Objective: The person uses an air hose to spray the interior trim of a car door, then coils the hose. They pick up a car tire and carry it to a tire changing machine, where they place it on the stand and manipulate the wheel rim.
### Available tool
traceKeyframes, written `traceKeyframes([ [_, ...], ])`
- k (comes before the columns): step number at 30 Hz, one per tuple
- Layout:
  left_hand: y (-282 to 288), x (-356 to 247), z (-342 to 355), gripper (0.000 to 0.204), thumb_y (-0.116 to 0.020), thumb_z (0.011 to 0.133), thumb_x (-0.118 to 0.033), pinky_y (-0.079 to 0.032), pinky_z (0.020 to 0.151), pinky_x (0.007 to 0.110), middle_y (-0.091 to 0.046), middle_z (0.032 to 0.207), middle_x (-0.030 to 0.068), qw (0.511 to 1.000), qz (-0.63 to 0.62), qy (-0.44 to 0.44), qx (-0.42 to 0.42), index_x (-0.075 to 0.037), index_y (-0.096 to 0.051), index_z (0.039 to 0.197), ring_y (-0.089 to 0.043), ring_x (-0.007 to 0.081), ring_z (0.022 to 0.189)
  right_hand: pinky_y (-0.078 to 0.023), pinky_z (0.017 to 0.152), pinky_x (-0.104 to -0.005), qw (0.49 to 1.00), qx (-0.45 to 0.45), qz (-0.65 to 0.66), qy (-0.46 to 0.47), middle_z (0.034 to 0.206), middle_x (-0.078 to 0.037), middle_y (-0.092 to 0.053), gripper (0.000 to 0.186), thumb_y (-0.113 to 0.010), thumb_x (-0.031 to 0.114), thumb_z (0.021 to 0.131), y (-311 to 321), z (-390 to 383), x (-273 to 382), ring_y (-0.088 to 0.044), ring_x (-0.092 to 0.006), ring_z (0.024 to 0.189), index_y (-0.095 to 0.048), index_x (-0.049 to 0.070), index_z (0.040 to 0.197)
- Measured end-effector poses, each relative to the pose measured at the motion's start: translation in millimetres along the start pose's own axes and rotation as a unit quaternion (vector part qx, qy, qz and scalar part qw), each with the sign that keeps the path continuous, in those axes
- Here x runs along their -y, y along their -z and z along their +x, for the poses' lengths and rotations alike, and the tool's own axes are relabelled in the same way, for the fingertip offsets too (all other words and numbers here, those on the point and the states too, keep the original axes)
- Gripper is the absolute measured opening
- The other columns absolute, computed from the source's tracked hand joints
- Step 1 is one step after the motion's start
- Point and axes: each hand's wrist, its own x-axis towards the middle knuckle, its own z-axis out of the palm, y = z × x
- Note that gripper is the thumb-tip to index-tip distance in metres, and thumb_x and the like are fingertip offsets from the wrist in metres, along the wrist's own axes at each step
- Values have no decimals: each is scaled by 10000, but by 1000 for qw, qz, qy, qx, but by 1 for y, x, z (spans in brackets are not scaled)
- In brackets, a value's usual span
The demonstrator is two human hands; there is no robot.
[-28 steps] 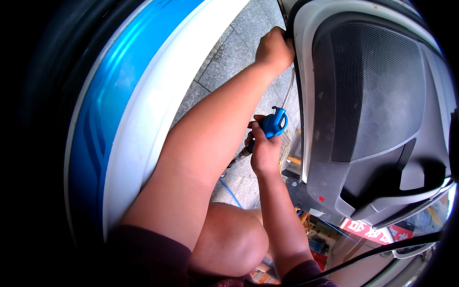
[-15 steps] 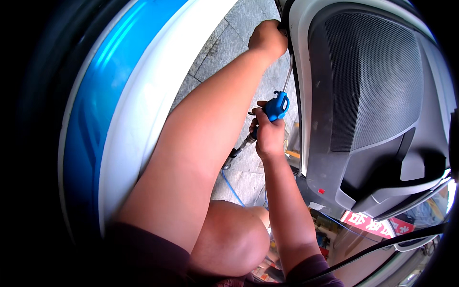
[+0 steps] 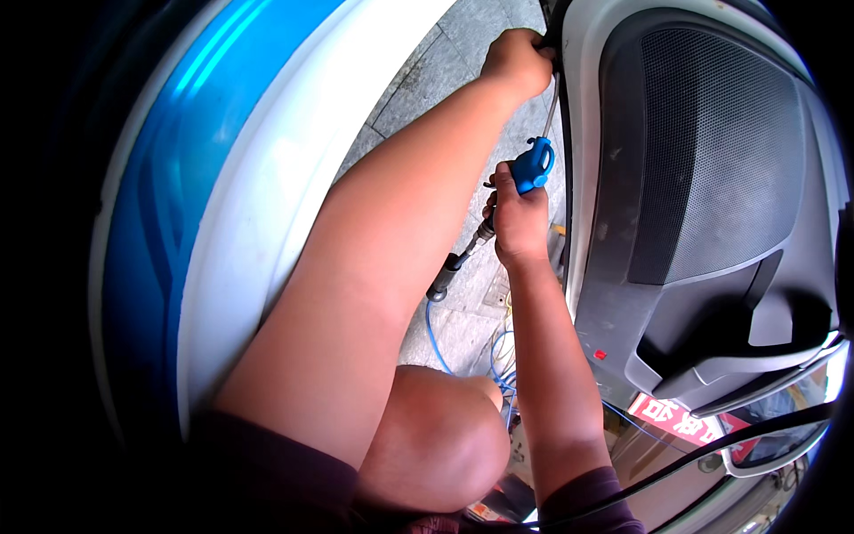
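Note:
My right hand (image 3: pixel 522 222) is wrapped round a blue air blow gun (image 3: pixel 532 165), thumb along its body. The gun's thin metal nozzle (image 3: pixel 552 107) points up and away along the edge of an open car door (image 3: pixel 614 307). Its tip is out of sight near my left hand (image 3: pixel 519 64). That left hand is closed at the far edge of the door, against dark trim; its fingertips are hidden, and what they grip cannot be made out. Below my right hand hangs the black and metal hose coupling (image 3: pixel 463 254), joined to the gun's handle.
On my left curves a white and blue car body panel (image 3: pixel 267 178). Grey paving (image 3: pixel 418 84) shows between it and the door. A blue hose (image 3: pixel 434 334) loops over the ground near my bent knee (image 3: pixel 436 436). A door mirror (image 3: pixel 774 449) and a red sign (image 3: pixel 667 415) lie at the lower right.
Both hands and the blow gun sit higher and further right in the picture. The door and car panel have shifted too, so my view has moved. Both grips look the same.

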Motion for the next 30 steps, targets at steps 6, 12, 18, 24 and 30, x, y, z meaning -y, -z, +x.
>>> traceKeyframes([
  [6, 4, 2, 13, 261, -709, 914, -216, -551, 874, 405, -755, 1015, 201, 998, -38, -39, 26, -34, -769, 1091, -733, 326, 970, -528, 772, -501, 928, -87, -304, 199, 880, -269, -690, 328, -667, 285, 975, -5, 9, 61, -683, -485, 876, -594, -24, 1056],
  [12, 20, 9, 18, 300, -715, 894, -186, -555, 831, 370, -765, 983, 172, 966, -224, 30, 126, 48, -758, 1077, -723, 226, 915, -540, 852, -486, 926, -22, -313, 210, 977, -288, -703, 436, -608, 353, 1001, -24, 45, 139, -698, -460, 967, -612, -44, 1180],
  [18, 26, 27, 34, 232, -617, 911, -214, -492, 647, 387, -674, 845, 91, 947, -277, 67, 146, -47, -670, 758, -629, 203, 732, -556, 792, -442, 912, -63, -373, 155, 873, -252, -708, 516, -577, 419, 997, -55, 52, 176, -728, -401, 873, -640, -84, 1089],
  [24, 19, 23, 29, 279, -618, 932, -273, -502, 650, 376, -694, 883, 100, 974, -192, 40, 115, -46, -681, 783, -649, 192, 752, -560, 791, -449, 910, -69, -363, 189, 898, -264, -710, 526, -598, 422, 994, -58, 57, 179, -731, -405, 878, -642, -100, 1041],
  [30, 22, 16, 29, 275, -626, 930, -271, -505, 653, 377, -698, 882, 101, 976, -190, 20, 100, -43, -686, 789, -652, 191, 755, -588, 840, -461, 938, -22, -328, 111, 1026, -315, -710, 460, -629, 331, 995, -68, 54, 209, -726, -442, 966, -646, -125, 1054],
])
